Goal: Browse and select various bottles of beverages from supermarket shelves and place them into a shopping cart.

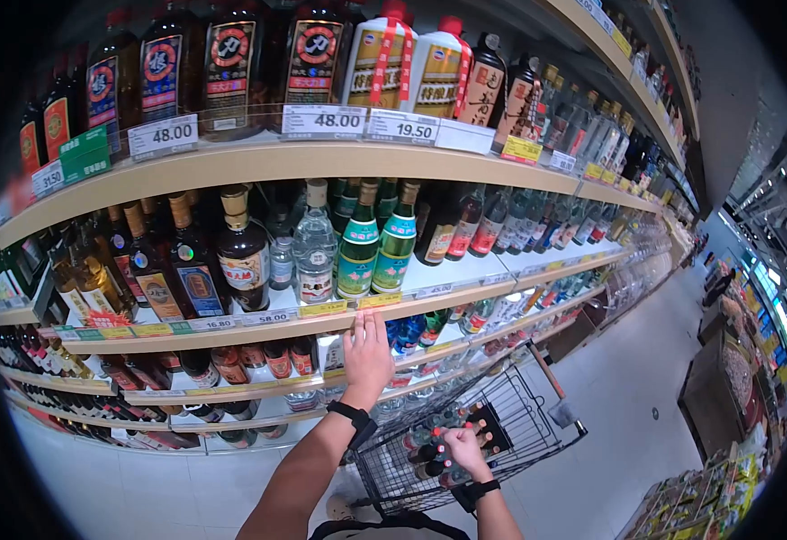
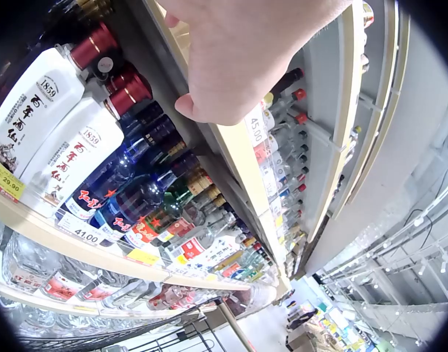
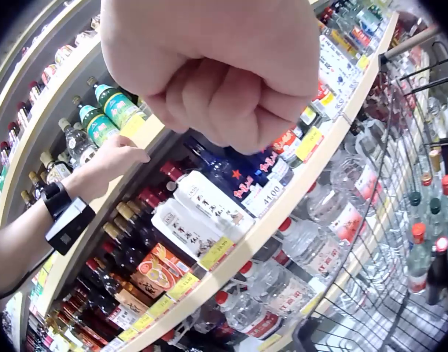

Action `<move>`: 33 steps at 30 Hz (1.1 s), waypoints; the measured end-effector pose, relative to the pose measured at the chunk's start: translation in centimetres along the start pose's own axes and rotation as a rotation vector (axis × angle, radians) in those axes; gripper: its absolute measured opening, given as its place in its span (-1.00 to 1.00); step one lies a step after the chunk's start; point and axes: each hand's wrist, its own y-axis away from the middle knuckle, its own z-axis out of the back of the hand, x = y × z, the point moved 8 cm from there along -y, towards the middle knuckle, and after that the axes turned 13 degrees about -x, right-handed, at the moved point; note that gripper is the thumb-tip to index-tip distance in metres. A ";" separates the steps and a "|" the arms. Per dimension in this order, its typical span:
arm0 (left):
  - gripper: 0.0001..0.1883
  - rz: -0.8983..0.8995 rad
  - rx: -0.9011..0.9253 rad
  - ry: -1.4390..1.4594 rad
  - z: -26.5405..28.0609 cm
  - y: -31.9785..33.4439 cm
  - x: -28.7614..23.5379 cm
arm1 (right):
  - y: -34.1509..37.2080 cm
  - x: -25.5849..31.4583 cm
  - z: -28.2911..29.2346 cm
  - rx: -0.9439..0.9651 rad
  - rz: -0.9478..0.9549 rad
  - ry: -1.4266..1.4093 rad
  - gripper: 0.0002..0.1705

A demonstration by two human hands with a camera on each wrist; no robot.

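My left hand (image 1: 368, 355) reaches up to the shelf, its straight fingertips at the price strip below two green bottles (image 1: 358, 247). In the left wrist view that hand (image 2: 242, 55) lies over the shelf edge, the thumb extended. A clear bottle (image 1: 315, 247) stands left of the green ones. Curled into a fist, my right hand (image 1: 467, 447) is over the shopping cart (image 1: 524, 423), above several bottles (image 1: 429, 450) in it. In the right wrist view, nothing shows in the fist (image 3: 217, 88); white bottles (image 3: 202, 213) stand on the shelf behind it.
A row of dark bottles (image 1: 231, 67) and white-and-gold bottles (image 1: 380, 58) fills the shelf above. Large clear jugs (image 3: 312, 246) stand on a lower shelf. To the right run the aisle floor (image 1: 618, 360) and a brown display bin (image 1: 726, 387).
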 end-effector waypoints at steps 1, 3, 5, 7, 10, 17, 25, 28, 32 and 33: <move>-0.26 -0.002 0.003 0.006 0.1 0.0 0.0 | 0.6 -1.2 0.2 0.043 -0.102 0.114 -0.45; -0.22 -0.004 0.008 0.015 0.3 0.1 0.1 | 1.4 -5.1 1.7 0.084 -0.149 0.350 -0.39; -0.21 0.003 0.042 0.039 0.6 -0.2 0.0 | 2.9 -6.4 3.5 0.030 -0.244 0.436 -0.54; -0.19 -0.004 0.066 0.032 0.5 -0.2 0.2 | 3.8 -8.6 4.8 0.001 -0.265 0.418 -0.58; -0.16 -0.039 0.044 0.034 0.7 -0.1 0.2 | 5.4 -12.3 5.9 0.021 -0.348 0.446 -0.61; -0.21 -0.029 0.076 0.110 0.8 -0.6 0.5 | 7.9 -14.6 7.3 -0.081 -0.337 0.624 -0.59; -0.33 -0.058 0.095 0.386 0.0 7.0 -0.6 | 10.9 -17.8 8.0 -0.027 -0.558 0.450 -0.48; -0.49 0.029 0.218 0.537 -3.1 13.1 0.2 | 11.6 -18.3 8.2 -0.022 -0.545 0.405 -0.53; -0.63 0.236 0.510 0.728 -4.6 20.4 1.5 | 11.6 -19.2 9.0 -0.072 -0.506 0.388 -0.61; -0.62 0.255 0.568 0.722 -4.4 21.7 1.7 | 11.6 -19.2 9.3 -0.072 -0.530 0.386 -0.64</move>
